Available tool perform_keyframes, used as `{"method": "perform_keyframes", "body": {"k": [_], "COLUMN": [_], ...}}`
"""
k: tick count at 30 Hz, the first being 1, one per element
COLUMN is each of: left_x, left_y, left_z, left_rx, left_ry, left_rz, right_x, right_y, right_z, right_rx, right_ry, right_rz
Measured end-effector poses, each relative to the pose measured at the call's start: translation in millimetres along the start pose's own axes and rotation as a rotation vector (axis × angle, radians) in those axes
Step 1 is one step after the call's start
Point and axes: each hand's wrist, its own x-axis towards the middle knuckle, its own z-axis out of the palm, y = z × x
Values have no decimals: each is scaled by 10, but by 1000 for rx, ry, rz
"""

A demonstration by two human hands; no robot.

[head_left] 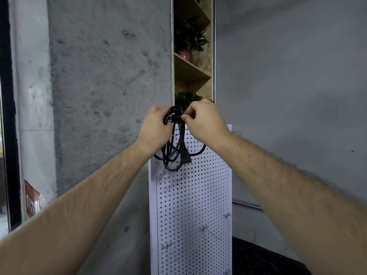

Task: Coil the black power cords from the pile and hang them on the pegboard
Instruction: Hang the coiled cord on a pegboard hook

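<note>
1. The coiled black cord (174,153) hangs at the centre of the frame, in front of the white pegboard's (194,195) top edge, its plug (186,158) dangling.
2. The left hand (154,130) grips the coil's top. The right hand (204,124) pinches a strand just beside it.
3. Metal hooks (208,231) stick out lower down.

Both bare arms stretch forward, left hand (154,130) gripping a coiled cord (185,158), right hand (204,124) pinching it just beside.
</note>
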Motion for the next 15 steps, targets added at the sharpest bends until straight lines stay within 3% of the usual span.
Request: {"method": "perform_keyframes", "body": {"k": [15], "left_x": [-87], "left_y": [0], "left_z": [-18], "left_rx": [46], "left_ry": [-41], "left_rz": [61], "right_x": [-109], "right_y": [-37], "right_z": [96], "right_rx": [-223], "right_ry": [-20], "right_rz": [-151]}}
